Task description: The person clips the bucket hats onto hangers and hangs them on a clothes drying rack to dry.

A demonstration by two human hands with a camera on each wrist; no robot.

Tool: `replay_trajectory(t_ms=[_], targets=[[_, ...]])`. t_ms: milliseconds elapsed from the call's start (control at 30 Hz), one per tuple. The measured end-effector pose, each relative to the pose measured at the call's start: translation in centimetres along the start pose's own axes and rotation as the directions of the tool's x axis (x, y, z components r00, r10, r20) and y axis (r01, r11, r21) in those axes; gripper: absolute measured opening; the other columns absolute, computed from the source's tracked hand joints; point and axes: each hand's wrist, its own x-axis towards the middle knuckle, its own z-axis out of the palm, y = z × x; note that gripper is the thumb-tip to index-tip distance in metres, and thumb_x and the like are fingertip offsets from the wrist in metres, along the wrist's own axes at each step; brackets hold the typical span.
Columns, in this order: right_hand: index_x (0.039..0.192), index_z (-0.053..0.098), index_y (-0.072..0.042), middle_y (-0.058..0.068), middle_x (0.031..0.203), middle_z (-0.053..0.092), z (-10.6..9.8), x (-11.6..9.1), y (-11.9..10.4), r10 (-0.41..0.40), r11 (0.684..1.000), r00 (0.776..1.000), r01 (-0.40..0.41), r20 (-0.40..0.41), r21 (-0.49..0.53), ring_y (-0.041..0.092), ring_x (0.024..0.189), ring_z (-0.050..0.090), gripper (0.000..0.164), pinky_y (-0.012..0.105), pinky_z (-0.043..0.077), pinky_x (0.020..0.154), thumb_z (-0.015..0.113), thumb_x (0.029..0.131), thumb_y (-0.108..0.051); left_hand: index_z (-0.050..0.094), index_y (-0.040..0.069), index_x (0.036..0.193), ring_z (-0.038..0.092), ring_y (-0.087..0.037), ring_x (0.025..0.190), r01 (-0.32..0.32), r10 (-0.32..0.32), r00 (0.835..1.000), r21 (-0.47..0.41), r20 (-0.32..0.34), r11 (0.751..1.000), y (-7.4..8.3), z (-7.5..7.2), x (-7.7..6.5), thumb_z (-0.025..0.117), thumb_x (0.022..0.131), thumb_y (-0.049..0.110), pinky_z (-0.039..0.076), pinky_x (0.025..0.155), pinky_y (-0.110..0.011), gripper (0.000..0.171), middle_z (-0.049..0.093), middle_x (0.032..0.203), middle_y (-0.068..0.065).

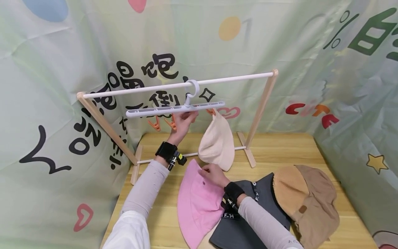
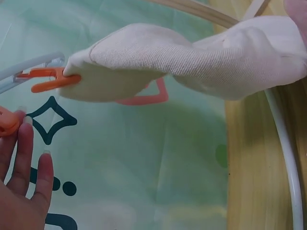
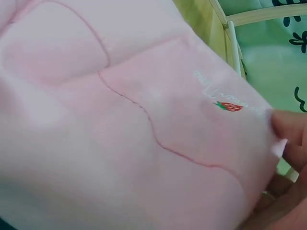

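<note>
A pale lilac hanger (image 1: 146, 111) with orange clips hangs from the rack's top bar. My left hand (image 1: 182, 125) is raised under its middle. In the left wrist view its fingertips pinch an orange clip (image 2: 6, 122); the thumb is out of sight. A cream hat (image 1: 216, 141) hangs from another orange clip (image 2: 50, 79) to the right. Below it, my right hand (image 1: 215, 174) pinches the edge of a pink bucket hat (image 1: 194, 199). The right wrist view shows a strawberry and white lettering on the pink cloth, with the fingers (image 3: 290, 127) at its edge.
The rack has wooden side posts (image 1: 261, 110) and a white top bar (image 1: 236, 79). A dark grey hat (image 1: 245, 228) and a brown hat (image 1: 320, 207) with a tan fuzzy part lie at the right on the wooden table (image 1: 161, 214). Printed cloth (image 1: 56, 138) surrounds it.
</note>
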Motion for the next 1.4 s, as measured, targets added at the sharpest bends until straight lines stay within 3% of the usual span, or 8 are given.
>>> replay_trajectory(t_ms=[133, 333, 467, 667, 833, 1067, 1200, 1400], targets=[[0.078, 0.074, -0.01, -0.006, 0.067, 0.061, 0.0, 0.0, -0.2, -0.035, 0.998, 0.999, 0.037, -0.033, 0.06, 0.006, 0.064, 0.05, 0.025, 0.025, 0.043, 0.06, 0.068, 0.102, -0.016, 0.072, -0.011, 0.113, 0.06, -0.015, 0.067, -0.024, 0.025, 0.999, -0.022, 0.031, 0.999, -0.1, 0.2, 0.2, 0.073, 0.097, 0.001, 0.05, 0.067, -0.025, 0.02, 0.065, 0.078, -0.027], [0.07, 0.066, -0.012, -0.008, 0.062, 0.053, 0.3, 0.1, -0.8, -0.069, 0.992, 0.986, 0.084, -0.153, 0.095, 0.005, 0.06, 0.048, 0.031, 0.023, 0.042, 0.058, 0.068, 0.101, -0.013, 0.074, -0.002, 0.111, 0.067, -0.014, 0.078, 0.076, -0.081, 0.993, 0.056, 0.085, 0.996, 0.4, 0.3, 0.0, 0.072, 0.101, 0.014, 0.053, 0.077, -0.026, 0.02, 0.068, 0.076, -0.002], [0.077, 0.073, -0.015, -0.011, 0.067, 0.06, 0.3, 0.3, -1.6, -0.065, 0.992, 0.975, 0.086, -0.213, 0.091, 0.005, 0.067, 0.055, 0.022, 0.024, 0.048, 0.066, 0.07, 0.099, -0.013, 0.073, -0.001, 0.117, 0.066, -0.016, 0.083, 0.101, -0.109, 0.986, 0.071, 0.123, 0.992, 0.7, 0.3, -0.1, 0.069, 0.103, 0.018, 0.053, 0.081, -0.029, 0.024, 0.07, 0.083, -0.002], [0.082, 0.076, -0.016, -0.01, 0.068, 0.068, -0.5, 0.6, -3.3, -0.035, 0.988, 0.969, 0.071, -0.245, 0.137, 0.008, 0.069, 0.063, 0.018, 0.025, 0.05, 0.067, 0.07, 0.099, -0.016, 0.07, -0.004, 0.12, 0.065, -0.016, 0.086, 0.115, -0.123, 0.98, 0.059, 0.158, 0.992, 1.0, 0.5, 0.0, 0.065, 0.106, 0.017, 0.053, 0.084, -0.029, 0.026, 0.071, 0.089, -0.004], [0.086, 0.079, -0.017, -0.01, 0.077, 0.074, -1.3, 0.8, -4.5, -0.026, 0.991, 0.964, 0.06, -0.265, 0.122, 0.004, 0.07, 0.065, 0.014, 0.023, 0.051, 0.067, 0.074, 0.098, -0.019, 0.071, 0.003, 0.12, 0.064, -0.018, 0.085, 0.116, -0.126, 0.977, 0.065, 0.173, 0.991, 1.2, 0.6, 0.0, 0.063, 0.107, 0.018, 0.052, 0.084, -0.029, 0.021, 0.071, 0.089, -0.004], [0.074, 0.073, -0.021, -0.014, 0.064, 0.062, -2.4, 1.1, -5.8, -0.008, 0.996, 0.96, 0.032, -0.279, 0.079, 0.005, 0.06, 0.056, 0.024, 0.024, 0.045, 0.059, 0.072, 0.098, -0.022, 0.07, 0.007, 0.126, 0.064, -0.018, 0.084, 0.138, -0.15, 0.974, 0.077, 0.171, 0.987, 1.4, 0.7, -0.1, 0.064, 0.106, 0.02, 0.051, 0.082, -0.029, 0.024, 0.073, 0.095, -0.006], [0.072, 0.072, -0.021, -0.011, 0.066, 0.062, -3.2, 1.5, -6.7, -0.024, 0.999, 0.954, 0.038, -0.298, 0.038, 0.007, 0.062, 0.056, 0.027, 0.025, 0.045, 0.061, 0.072, 0.099, -0.022, 0.07, 0.007, 0.127, 0.066, -0.017, 0.086, 0.142, -0.155, 0.975, 0.086, 0.161, 0.986, 1.7, 0.9, -0.1, 0.064, 0.106, 0.018, 0.053, 0.083, -0.029, 0.024, 0.074, 0.096, -0.008], [0.094, 0.082, -0.014, -0.002, 0.092, 0.079, -5.0, 2.1, -7.8, -0.033, 0.995, 0.947, 0.059, -0.319, 0.074, 0.01, 0.079, 0.068, 0.017, 0.029, 0.054, 0.073, 0.07, 0.102, -0.024, 0.069, 0.004, 0.124, 0.071, -0.021, 0.095, 0.151, -0.156, 0.975, 0.046, 0.155, 0.987, 1.9, 1.4, -0.1, 0.063, 0.106, 0.014, 0.055, 0.094, -0.034, 0.022, 0.066, 0.074, -0.005]])
